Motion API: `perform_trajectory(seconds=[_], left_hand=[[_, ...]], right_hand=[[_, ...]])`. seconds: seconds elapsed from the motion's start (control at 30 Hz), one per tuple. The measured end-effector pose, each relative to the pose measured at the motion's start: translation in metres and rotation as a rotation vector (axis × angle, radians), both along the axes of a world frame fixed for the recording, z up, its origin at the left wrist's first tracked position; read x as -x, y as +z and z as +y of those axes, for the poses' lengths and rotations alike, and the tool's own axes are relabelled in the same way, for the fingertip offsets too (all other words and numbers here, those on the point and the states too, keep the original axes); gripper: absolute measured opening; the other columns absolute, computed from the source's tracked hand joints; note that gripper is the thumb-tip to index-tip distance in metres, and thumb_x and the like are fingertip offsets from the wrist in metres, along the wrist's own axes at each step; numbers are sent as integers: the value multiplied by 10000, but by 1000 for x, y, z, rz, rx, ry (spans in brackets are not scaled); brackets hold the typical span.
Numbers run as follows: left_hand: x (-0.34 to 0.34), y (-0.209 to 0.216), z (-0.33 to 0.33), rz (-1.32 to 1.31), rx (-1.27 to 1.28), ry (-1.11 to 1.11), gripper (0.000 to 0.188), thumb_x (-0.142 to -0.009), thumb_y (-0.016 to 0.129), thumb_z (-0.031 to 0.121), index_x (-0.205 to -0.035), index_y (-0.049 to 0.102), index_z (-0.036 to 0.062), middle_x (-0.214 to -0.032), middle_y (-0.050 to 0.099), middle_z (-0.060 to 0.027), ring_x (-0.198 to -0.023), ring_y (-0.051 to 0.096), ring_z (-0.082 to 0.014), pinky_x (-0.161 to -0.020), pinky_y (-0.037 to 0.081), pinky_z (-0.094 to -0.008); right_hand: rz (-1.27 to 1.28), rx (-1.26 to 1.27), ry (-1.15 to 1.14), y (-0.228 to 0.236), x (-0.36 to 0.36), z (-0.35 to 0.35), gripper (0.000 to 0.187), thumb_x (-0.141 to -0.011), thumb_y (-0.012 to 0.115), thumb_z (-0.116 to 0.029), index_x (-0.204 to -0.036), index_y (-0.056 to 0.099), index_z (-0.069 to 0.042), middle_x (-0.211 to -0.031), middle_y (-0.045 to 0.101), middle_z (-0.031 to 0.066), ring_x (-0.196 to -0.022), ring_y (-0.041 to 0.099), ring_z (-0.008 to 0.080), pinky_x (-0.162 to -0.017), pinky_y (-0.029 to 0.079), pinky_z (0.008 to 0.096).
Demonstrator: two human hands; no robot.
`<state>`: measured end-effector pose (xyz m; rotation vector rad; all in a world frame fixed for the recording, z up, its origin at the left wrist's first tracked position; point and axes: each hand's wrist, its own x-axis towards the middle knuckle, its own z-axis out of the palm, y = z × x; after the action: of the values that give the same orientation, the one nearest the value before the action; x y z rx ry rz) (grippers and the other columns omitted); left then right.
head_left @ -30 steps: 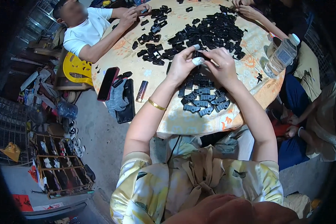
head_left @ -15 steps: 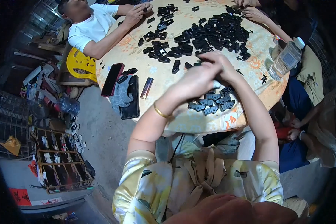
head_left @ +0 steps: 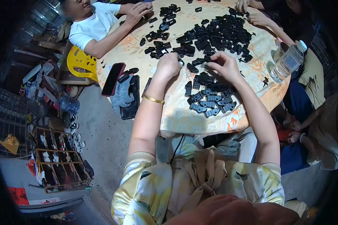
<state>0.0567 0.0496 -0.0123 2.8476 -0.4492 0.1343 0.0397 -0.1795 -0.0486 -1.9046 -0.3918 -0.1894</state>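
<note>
My left hand is curled closed with its back up, left of the loose black parts. Its fingertips are hidden, so what they hold, if anything, cannot be made out. My right hand is open, thumb and fingers apart, beside a couple of small black plastic parts. Between my wrists lies a small group of black plastic parts, blocky and oblong. Farther off, a large heap of similar parts covers the middle of the table.
A red-edged phone, a crumpled grey cloth and a dark case lie at the left. A clear bottle stands at the right edge. A co-worker's hands are at the far left; another's hand is by the heap.
My hands, earlier crossed over the small group, have moved apart. The left went left and farther out; the right opened. More black parts now show in front of me.
</note>
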Motion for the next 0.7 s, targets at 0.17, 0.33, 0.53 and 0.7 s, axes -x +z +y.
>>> perform_trajectory(seconds=[0.17, 0.33, 0.53, 0.7], left_hand=[[13, 19, -31, 572, 1373, -49, 278, -855, 451, -23, -1125, 512, -26, -944, 591, -104, -881, 615, -202, -741, 540, -295], [24, 8, -57, 660, 1574, -157, 253, -850, 445, -52, -1089, 528, -55, -972, 593, -118, -858, 621, -184, -692, 571, -284], [25, 1, -67, 471, 1493, -45, 283, -840, 467, -51, -1117, 523, -49, -881, 609, -57, -779, 602, -102, -627, 526, -198], [29, -3, -65, 450, 1394, -291, 453, -815, 527, -15, -1241, 392, -87, -884, 598, -82, -735, 600, -100, -645, 498, -196]], right_hand=[[168, -397, -4, 13, 8, -2, 189, -785, 664, -80, -936, 570, -15, -857, 599, 20, -789, 590, 80, -677, 481, 208], [-40, -425, 38, 21, 19, 7, 267, -744, 701, -64, -979, 585, -12, -856, 617, 23, -744, 575, 67, -660, 478, 202], [-246, -189, -129, 21, 22, 9, 334, -704, 709, -59, -1008, 578, -13, -903, 644, 77, -755, 619, 137, -683, 498, 247], [-632, 172, -209, 30, 30, 8, 417, -688, 687, -38, -1080, 547, -26, -907, 639, 106, -784, 630, 219, -699, 504, 298]])
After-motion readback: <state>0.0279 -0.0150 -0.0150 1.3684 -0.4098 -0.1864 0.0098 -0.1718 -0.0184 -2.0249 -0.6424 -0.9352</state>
